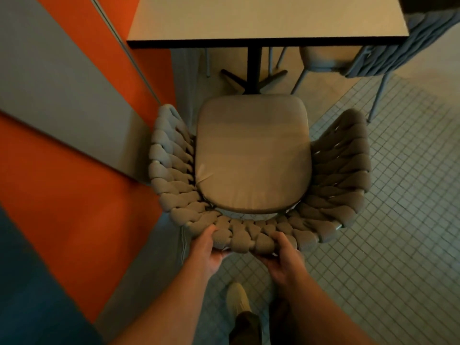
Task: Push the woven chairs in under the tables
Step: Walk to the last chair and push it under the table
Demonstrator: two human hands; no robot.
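Note:
A woven chair with thick grey-brown braided sides and a flat seat cushion stands right below me, facing the table. The cushion's front edge lies short of the table's near edge, by the black pedestal base. My left hand grips the braided top of the backrest at its left. At the right of that same rim, my right hand is closed on the weave. Both thumbs lie over the rim.
An orange and grey wall runs close along the chair's left side. A second woven chair stands at the table's right, partly under it. The floor is small square tiles. My shoe is behind the chair.

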